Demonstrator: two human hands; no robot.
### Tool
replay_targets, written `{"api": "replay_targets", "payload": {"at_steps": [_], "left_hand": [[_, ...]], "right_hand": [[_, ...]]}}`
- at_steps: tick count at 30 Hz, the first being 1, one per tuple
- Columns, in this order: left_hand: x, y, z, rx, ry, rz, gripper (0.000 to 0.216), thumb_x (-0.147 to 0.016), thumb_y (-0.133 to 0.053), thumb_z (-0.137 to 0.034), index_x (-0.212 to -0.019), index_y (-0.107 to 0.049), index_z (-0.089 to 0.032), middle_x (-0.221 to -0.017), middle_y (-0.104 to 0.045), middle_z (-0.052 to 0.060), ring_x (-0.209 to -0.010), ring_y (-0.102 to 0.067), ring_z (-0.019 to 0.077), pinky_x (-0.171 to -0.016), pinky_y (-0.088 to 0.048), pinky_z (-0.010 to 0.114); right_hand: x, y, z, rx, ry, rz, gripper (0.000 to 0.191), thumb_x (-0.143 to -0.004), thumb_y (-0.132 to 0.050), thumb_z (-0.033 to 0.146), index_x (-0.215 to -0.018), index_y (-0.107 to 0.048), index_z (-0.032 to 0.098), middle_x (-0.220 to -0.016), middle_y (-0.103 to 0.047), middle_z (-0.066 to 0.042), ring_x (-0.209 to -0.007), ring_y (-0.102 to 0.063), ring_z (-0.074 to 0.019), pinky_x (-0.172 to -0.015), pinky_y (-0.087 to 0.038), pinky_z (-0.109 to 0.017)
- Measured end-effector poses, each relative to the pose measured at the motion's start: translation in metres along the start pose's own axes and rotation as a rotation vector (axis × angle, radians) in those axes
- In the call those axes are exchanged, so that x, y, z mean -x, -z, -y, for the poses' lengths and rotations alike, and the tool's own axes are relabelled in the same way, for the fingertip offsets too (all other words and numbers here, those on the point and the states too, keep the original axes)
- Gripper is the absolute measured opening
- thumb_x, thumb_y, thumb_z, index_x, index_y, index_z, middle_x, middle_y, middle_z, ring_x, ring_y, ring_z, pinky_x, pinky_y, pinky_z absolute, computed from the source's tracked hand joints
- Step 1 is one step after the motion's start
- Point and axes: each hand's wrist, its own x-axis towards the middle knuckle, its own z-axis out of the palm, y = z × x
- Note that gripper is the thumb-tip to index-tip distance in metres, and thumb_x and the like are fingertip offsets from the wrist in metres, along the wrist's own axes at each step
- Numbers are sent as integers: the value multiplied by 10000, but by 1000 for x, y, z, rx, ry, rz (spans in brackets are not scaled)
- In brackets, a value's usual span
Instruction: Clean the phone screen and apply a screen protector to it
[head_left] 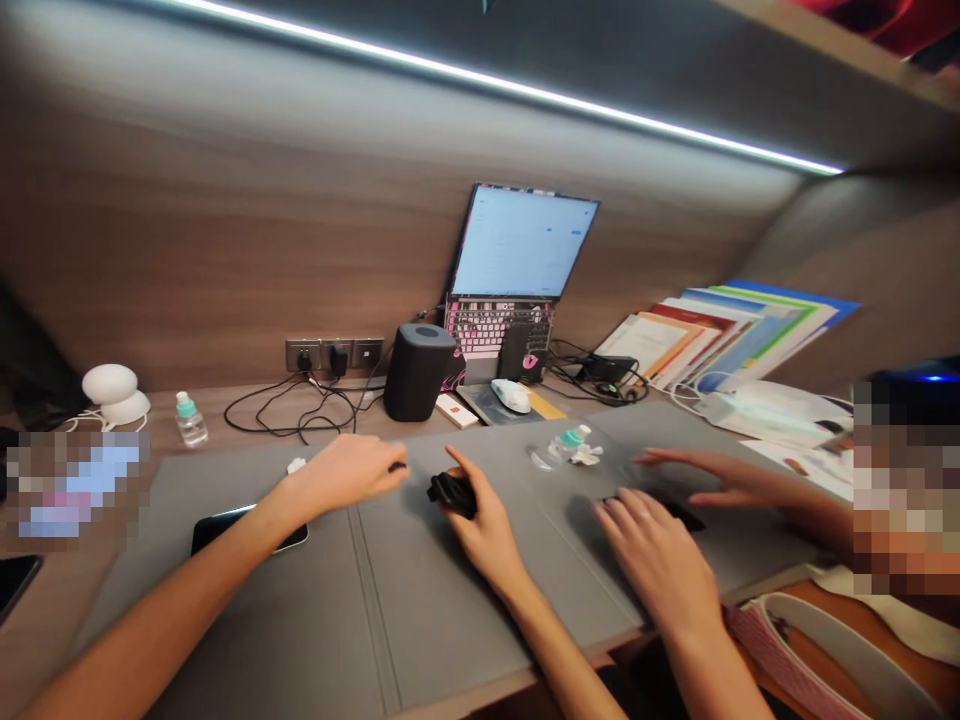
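Observation:
My left hand [356,470] is above the grey desk mat [300,620], with its fingers curled around a small black thing [397,467], mostly hidden. To its right, my right hand [484,520] grips a black, bulky object [453,492] between thumb and fingers; its kind is not clear. A phone [225,525] lies on the mat partly beneath my left forearm. Near my left wrist is a small white scrap [296,466].
At right, another person's hands [656,550] hover by a dark flat thing [684,514]. A clear bottle [561,446] lies beside crumpled tissue [586,455]. Behind stand a black speaker [420,375], laptop [521,245], mouse [511,396], cables [262,410] and folders [735,330].

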Motion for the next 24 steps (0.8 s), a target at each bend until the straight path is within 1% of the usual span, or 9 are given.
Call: {"api": "replay_targets", "payload": {"at_steps": [2,5,9,12,15,19,22,23,24], "left_hand": [[-1,1,10,-9,152,-80,195,-1048,-548,-332,-957,-653,-196,-874,-754,72,-833,-728,253,-695,-448,311],[0,2,28,19,379,-234,195,-1066,-506,-325,-993,-622,-188,-940,-759,124,-937,-741,298,-770,-477,337],[7,11,61,159,686,-486,241,-1097,-364,-366,-1146,-531,-200,-823,-719,108,-832,-745,308,-705,-479,349],[12,24,87,372,831,-650,200,-1089,-289,-362,-1167,-418,-231,-803,-677,48,-672,-725,235,-607,-467,300],[12,36,105,663,900,-728,157,-1068,-202,-359,-1108,-320,-262,-843,-649,3,-519,-693,169,-467,-407,245],[13,49,115,978,934,-794,73,-1014,-248,-347,-1032,-259,-278,-936,-619,13,-616,-769,203,-390,-327,218],[17,55,123,1278,931,-920,62,-980,-267,-334,-996,-268,-274,-927,-553,17,-730,-797,255,-408,-348,232],[19,56,128,1315,918,-956,69,-982,-258,-335,-1004,-280,-273,-929,-537,20,-782,-801,267,-429,-378,243],[21,57,132,1252,888,-948,89,-994,-236,-331,-1033,-294,-276,-947,-532,25,-852,-800,271,-465,-422,257]], "right_hand": [[-2,1,5,-131,-181,-35,618,-872,-692,334,-1456,-552,187,-967,-669,-48,-848,-652,-222,-838,-533,-385],[-4,2,15,-375,-406,40,581,-878,-742,528,-1310,-639,154,-852,-693,-44,-664,-634,-190,-684,-528,-356],[-4,2,23,-656,-494,157,520,-881,-759,573,-1181,-686,155,-900,-741,-83,-655,-678,-192,-604,-537,-330],[-4,2,23,-757,-521,188,505,-865,-785,568,-1175,-699,179,-965,-769,-104,-760,-731,-229,-631,-578,-340],[-3,3,21,-708,-496,200,474,-847,-811,546,-1158,-721,199,-1100,-788,-132,-929,-758,-271,-737,-609,-376],[-4,5,20,-533,-383,212,431,-832,-830,471,-1182,-737,236,-1237,-773,-112,-1153,-708,-295,-919,-577,-412],[-4,5,18,-357,-297,207,408,-794,-847,415,-1147,-748,236,-1150,-789,-78,-1125,-699,-276,-1020,-519,-413],[-4,5,17,-308,-276,198,394,-789,-844,406,-1128,-745,233,-1112,-785,-66,-1081,-702,-266,-1021,-513,-406],[-3,5,16,-267,-258,186,376,-792,-833,402,-1114,-738,231,-1082,-773,-56,-1036,-700,-254,-1008,-513,-396]]}}
